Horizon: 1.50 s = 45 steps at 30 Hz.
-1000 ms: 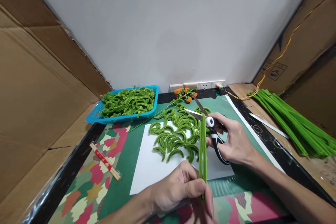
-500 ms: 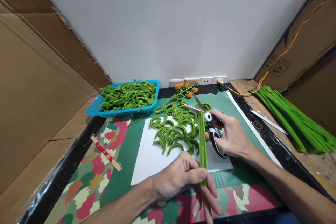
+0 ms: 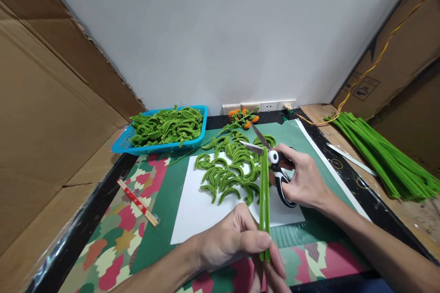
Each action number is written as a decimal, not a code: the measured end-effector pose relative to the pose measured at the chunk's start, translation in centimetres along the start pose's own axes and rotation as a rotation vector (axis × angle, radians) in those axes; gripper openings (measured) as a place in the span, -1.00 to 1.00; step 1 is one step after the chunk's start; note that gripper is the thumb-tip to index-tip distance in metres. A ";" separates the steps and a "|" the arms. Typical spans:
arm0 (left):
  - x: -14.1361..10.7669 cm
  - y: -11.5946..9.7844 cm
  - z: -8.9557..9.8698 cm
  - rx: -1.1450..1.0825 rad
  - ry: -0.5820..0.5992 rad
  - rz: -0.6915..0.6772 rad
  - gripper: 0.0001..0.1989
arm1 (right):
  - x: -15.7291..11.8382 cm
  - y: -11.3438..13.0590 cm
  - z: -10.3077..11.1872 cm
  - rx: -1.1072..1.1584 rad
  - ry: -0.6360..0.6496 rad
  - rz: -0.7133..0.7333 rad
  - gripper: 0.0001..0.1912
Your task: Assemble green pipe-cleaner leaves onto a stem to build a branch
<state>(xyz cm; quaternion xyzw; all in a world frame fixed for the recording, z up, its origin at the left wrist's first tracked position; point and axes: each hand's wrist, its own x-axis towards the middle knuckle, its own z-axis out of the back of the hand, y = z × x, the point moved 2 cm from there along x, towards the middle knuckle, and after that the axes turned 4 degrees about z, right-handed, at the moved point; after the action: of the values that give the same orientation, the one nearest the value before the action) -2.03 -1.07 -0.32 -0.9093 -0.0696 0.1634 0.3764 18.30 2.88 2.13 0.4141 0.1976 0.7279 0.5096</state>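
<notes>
Between thumb and fingers, my left hand (image 3: 237, 238) pinches a few straight green pipe cleaners (image 3: 264, 192) that stand up from it. Their upper ends reach the pivot of the scissors (image 3: 274, 157), between the spread blades. My right hand (image 3: 304, 174) is closed round the black-and-white scissor handles. Behind them, several short curved green pipe cleaner pieces (image 3: 227, 178) lie on a white sheet of paper (image 3: 192, 219) and the green mat. Whether the pipe cleaner tips touch the blades I cannot tell.
A blue basket (image 3: 160, 149) heaped with curled green pieces stands back left. Wrapped chopsticks (image 3: 138, 202) lie at left. An orange flower stem (image 3: 244, 118) lies by the wall sockets (image 3: 269, 106). Long green pipe cleaners (image 3: 385, 160) lie at right near a cardboard box (image 3: 405, 73).
My left hand has drawn slightly down toward me, and the pipe cleaners now stick out further below the thumb. The scissors stay open, almost in the same place.
</notes>
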 end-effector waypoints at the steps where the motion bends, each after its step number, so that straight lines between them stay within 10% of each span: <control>1: -0.1 -0.1 -0.1 0.020 0.003 0.000 -0.47 | 0.0 0.0 0.0 -0.002 0.000 -0.001 -0.78; 27: -0.7 0.2 0.0 -0.053 -0.058 -0.033 -0.59 | -0.7 -0.7 -0.2 0.121 0.166 0.032 -0.65; 45: -0.3 -0.2 0.3 0.009 0.011 -0.096 -0.54 | -0.3 -1.3 1.1 -0.023 0.057 0.186 -0.62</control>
<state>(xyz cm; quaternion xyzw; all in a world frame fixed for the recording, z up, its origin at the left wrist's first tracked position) -2.39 -0.86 -0.30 -0.9040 -0.1101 0.1405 0.3884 19.96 3.03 1.70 0.4039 0.1645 0.7858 0.4385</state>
